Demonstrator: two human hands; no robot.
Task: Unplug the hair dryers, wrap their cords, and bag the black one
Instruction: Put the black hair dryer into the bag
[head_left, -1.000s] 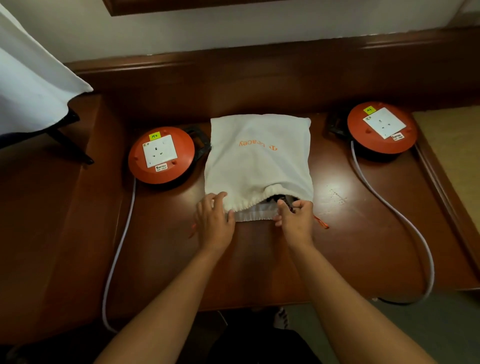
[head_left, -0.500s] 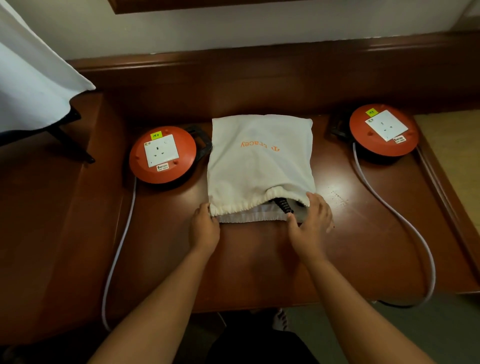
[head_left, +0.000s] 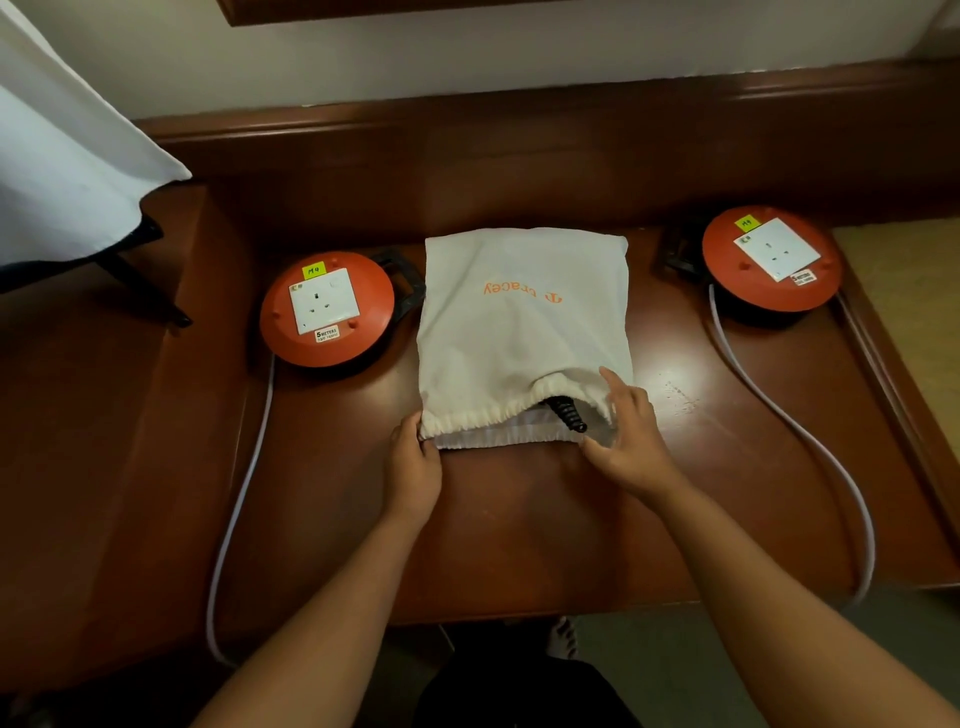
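Note:
A white drawstring bag (head_left: 522, 332) with orange lettering lies flat in the middle of the wooden table (head_left: 519, 530), its gathered mouth toward me. A black ribbed cord end (head_left: 569, 413) of the hair dryer pokes out of the mouth at the right; the dryer's body is hidden inside. My left hand (head_left: 415, 467) pinches the left corner of the bag's mouth. My right hand (head_left: 628, 436) rests on the right corner, fingers spread over the cloth and thumb under the hem. No second hair dryer is in view.
Two orange cable reels with white sockets stand on the table, one left of the bag (head_left: 327, 309) and one at the far right (head_left: 771, 257). Their white cables (head_left: 810, 441) run off the front edge. A white cloth (head_left: 67, 171) hangs at the upper left.
My hands have spread apart from the middle of the bag's mouth to its two corners. The mouth is wider, and more of the black cord end shows.

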